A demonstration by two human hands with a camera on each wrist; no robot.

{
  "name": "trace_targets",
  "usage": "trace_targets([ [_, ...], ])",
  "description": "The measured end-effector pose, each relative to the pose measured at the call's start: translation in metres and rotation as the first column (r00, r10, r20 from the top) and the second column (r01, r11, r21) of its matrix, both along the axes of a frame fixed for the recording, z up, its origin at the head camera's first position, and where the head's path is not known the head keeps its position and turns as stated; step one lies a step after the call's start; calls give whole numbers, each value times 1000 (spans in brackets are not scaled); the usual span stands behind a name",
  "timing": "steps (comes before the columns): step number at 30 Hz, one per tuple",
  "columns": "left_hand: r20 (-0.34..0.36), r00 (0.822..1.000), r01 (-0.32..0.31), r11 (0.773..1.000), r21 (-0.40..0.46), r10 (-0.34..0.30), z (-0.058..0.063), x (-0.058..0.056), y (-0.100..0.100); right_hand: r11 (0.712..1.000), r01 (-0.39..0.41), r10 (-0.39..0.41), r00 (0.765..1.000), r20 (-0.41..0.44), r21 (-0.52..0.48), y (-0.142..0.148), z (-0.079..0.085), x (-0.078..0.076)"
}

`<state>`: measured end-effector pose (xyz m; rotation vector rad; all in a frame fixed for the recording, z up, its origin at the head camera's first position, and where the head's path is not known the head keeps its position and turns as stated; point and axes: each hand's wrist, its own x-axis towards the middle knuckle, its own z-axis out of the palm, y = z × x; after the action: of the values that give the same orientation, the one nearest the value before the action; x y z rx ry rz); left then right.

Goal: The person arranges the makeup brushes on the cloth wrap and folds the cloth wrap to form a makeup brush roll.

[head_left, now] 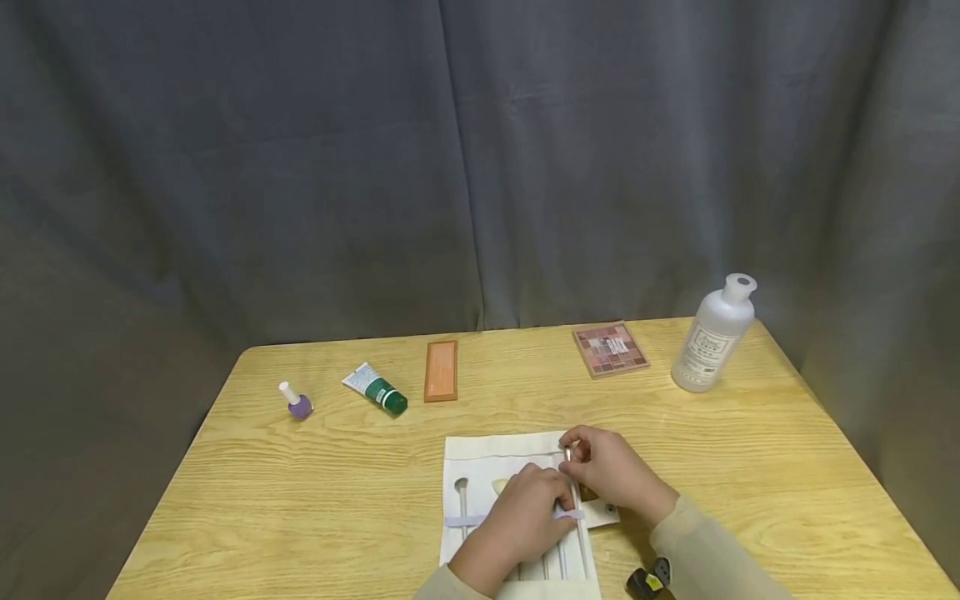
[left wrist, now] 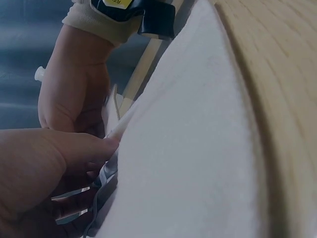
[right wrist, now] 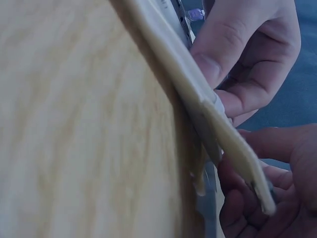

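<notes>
A white fabric brush roll [head_left: 502, 447] lies spread out at the table's front, with several makeup brushes tucked lengthwise under a lavender elastic band [head_left: 454, 522]. My left hand [head_left: 523, 515] lies over the roll and pinches the band near the right edge, thumb and forefinger to either side of it. At the roll's upper right, my right hand [head_left: 611, 468] holds a slim makeup brush [head_left: 568, 455] near its top end between thumb and fingers. Another brush [head_left: 462, 492] sits at the left of the roll. My left hand hides part of the middle brushes.
A snap tab [head_left: 602, 512] sticks out from the roll's right side. Farther back are purple nail polish [head_left: 300, 407], a green-and-white tube [head_left: 377, 389], an orange flat case [head_left: 441, 372], an eyeshadow palette [head_left: 611, 349] and a tall translucent bottle [head_left: 708, 342]. A dark curtain [head_left: 360, 183] hangs behind.
</notes>
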<state>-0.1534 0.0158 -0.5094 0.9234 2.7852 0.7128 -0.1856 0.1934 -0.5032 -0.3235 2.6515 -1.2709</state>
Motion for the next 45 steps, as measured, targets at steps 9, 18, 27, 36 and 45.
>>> trace_targets([
  [9, -16, 1000, 3, 1000, 5, -3, 0, 0, -1, 997, -74, 74, 997, -17, 33, 1, 4, 12],
  [18, -5, 1000, -2, 1000, 15, 2, 1, -1, -1, 992, -107, 111, 993, -49, 65, 0, 5, 23],
  [27, 27, 1000, -7, 999, 32, 6, 1, -1, -3, 991, -116, 119, 993, -29, 68, 0, 4, 26],
  [36, 47, 999, 0, 999, 39, -2, 2, -1, -4, 992, -120, 119, 993, 18, 48, 1, 4, 31],
  [45, 70, 997, 21, 999, 48, -24, 0, -2, -6, 994, -105, 104, 994, 45, 34, 8, 9, 41],
])
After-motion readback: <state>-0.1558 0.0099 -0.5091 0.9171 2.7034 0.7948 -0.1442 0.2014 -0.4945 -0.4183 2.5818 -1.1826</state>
